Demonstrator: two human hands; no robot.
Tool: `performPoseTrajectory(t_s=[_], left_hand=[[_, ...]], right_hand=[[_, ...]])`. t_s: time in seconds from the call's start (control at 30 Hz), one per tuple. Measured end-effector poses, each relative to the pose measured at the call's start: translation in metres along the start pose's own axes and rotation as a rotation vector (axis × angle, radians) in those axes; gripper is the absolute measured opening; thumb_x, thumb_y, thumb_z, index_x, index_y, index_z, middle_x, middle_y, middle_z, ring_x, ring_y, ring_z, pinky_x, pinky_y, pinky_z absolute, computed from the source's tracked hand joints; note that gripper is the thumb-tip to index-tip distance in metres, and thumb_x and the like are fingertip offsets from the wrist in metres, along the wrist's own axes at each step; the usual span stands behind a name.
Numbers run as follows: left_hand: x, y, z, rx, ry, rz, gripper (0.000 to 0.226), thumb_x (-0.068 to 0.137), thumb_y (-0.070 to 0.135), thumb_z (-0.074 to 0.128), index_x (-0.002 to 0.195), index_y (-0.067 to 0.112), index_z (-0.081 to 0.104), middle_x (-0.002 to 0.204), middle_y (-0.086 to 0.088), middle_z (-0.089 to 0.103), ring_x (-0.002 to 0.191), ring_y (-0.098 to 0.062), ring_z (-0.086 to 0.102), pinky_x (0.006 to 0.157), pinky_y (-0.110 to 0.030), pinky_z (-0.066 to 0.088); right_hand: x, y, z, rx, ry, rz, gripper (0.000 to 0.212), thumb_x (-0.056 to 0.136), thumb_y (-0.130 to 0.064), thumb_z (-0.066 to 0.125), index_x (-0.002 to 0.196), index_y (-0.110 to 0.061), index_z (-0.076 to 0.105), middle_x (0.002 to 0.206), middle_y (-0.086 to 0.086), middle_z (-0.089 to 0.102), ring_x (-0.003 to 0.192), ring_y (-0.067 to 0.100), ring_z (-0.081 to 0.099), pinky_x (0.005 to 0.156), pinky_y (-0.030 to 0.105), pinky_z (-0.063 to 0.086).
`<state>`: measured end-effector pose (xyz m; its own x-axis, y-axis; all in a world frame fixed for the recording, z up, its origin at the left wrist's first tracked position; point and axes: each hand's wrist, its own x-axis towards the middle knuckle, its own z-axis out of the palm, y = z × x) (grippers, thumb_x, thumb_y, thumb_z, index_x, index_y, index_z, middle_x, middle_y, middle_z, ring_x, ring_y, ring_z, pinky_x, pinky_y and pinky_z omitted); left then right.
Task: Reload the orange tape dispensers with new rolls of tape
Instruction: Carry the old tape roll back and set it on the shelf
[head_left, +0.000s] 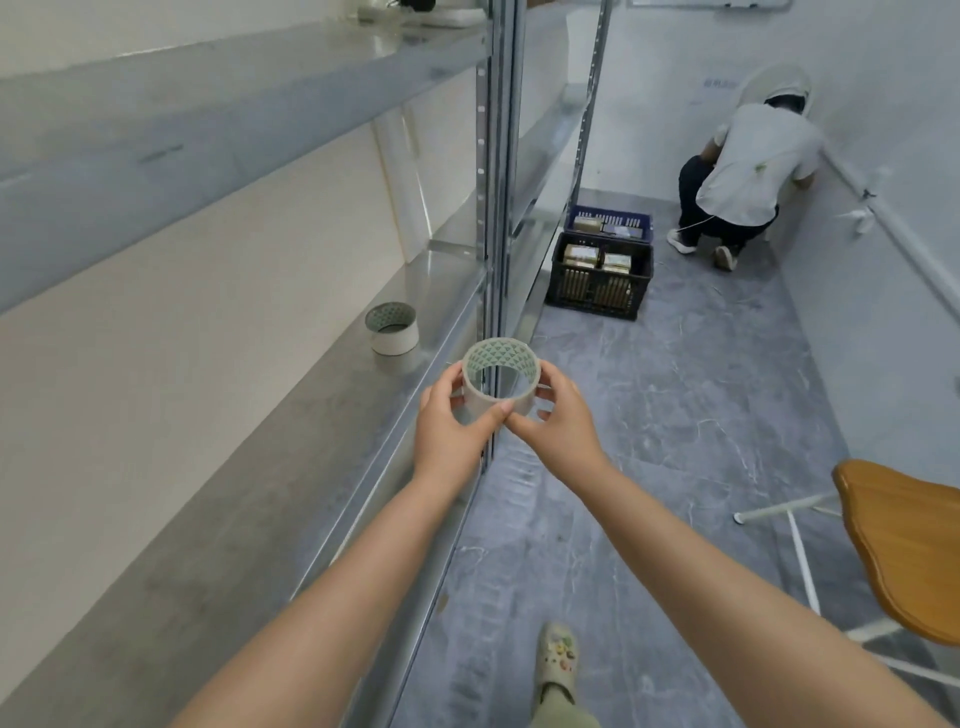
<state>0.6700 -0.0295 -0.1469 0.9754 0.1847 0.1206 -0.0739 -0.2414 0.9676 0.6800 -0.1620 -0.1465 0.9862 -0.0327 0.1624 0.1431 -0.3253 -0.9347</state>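
I hold a clear tape roll (500, 378) with a patterned cardboard core in front of me, just past the shelf's front edge. My left hand (451, 421) grips its left side and my right hand (555, 422) its right side, thumbs meeting on the near face. A second tape roll (392, 328) stands on the grey metal shelf (260, 457), farther back to the left. No orange tape dispenser is in view.
Steel shelf uprights (493, 208) run along the rack on my left. Two crates, black (597, 283) and blue (609, 222), stand on the grey floor ahead. A person (748, 171) crouches at the far wall. A wooden stool (904, 545) stands at right.
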Motion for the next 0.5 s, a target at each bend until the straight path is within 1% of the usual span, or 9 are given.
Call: performPoseTrajectory(t_s=[0.07, 0.17, 0.27, 0.37, 0.47, 0.5], left_hand=[[0.025, -0.001, 0.02, 0.01, 0.029, -0.006, 0.067, 0.072, 0.028, 0.078, 0.132, 0.025, 0.049, 0.129, 0.0, 0.051, 0.113, -0.008, 0.052, 0.094, -0.023, 0.041], [0.062, 0.001, 0.047, 0.021, 0.087, -0.02, 0.067, 0.074, 0.028, 0.077, 0.133, 0.028, 0.047, 0.127, 0.002, 0.049, 0.111, -0.007, 0.05, 0.092, -0.021, 0.038], [0.101, 0.005, 0.068, 0.009, 0.144, -0.056, 0.067, 0.075, 0.027, 0.077, 0.134, 0.026, 0.046, 0.13, 0.0, 0.048, 0.112, -0.007, 0.05, 0.094, -0.022, 0.039], [0.132, 0.005, 0.082, 0.022, 0.246, -0.081, 0.069, 0.074, 0.027, 0.077, 0.136, 0.025, 0.044, 0.133, 0.002, 0.044, 0.113, -0.007, 0.05, 0.096, -0.022, 0.038], [0.157, -0.001, 0.089, 0.05, 0.333, -0.125, 0.075, 0.075, 0.028, 0.077, 0.14, 0.024, 0.04, 0.13, 0.005, 0.038, 0.116, -0.007, 0.048, 0.099, -0.021, 0.036], [0.165, -0.004, 0.09, 0.057, 0.355, -0.144, 0.076, 0.075, 0.028, 0.077, 0.141, 0.024, 0.04, 0.128, 0.006, 0.038, 0.117, -0.008, 0.048, 0.099, -0.021, 0.036]], right_hand=[[0.032, 0.011, -0.008, -0.002, -0.024, -0.018, 0.057, 0.07, -0.026, 0.075, 0.121, -0.035, 0.049, 0.116, -0.007, 0.053, 0.11, 0.01, 0.052, 0.093, 0.029, 0.046], [0.084, 0.023, -0.019, -0.008, -0.079, -0.031, 0.059, 0.071, -0.022, 0.075, 0.122, -0.032, 0.049, 0.118, -0.004, 0.052, 0.108, 0.009, 0.052, 0.093, 0.028, 0.046], [0.135, 0.031, -0.027, -0.035, -0.14, -0.081, 0.061, 0.071, -0.022, 0.075, 0.125, -0.029, 0.049, 0.121, -0.003, 0.053, 0.11, 0.009, 0.052, 0.094, 0.027, 0.045], [0.182, 0.036, -0.028, -0.043, -0.228, -0.111, 0.061, 0.071, -0.02, 0.075, 0.126, -0.028, 0.05, 0.12, -0.003, 0.054, 0.109, 0.006, 0.052, 0.093, 0.024, 0.045], [0.219, 0.043, -0.018, -0.029, -0.316, -0.129, 0.06, 0.07, -0.016, 0.074, 0.125, -0.022, 0.051, 0.122, 0.002, 0.058, 0.109, 0.01, 0.056, 0.095, 0.028, 0.047], [0.228, 0.046, -0.013, -0.023, -0.333, -0.128, 0.06, 0.069, -0.016, 0.074, 0.125, -0.023, 0.052, 0.122, 0.002, 0.058, 0.109, 0.011, 0.057, 0.095, 0.027, 0.047]])
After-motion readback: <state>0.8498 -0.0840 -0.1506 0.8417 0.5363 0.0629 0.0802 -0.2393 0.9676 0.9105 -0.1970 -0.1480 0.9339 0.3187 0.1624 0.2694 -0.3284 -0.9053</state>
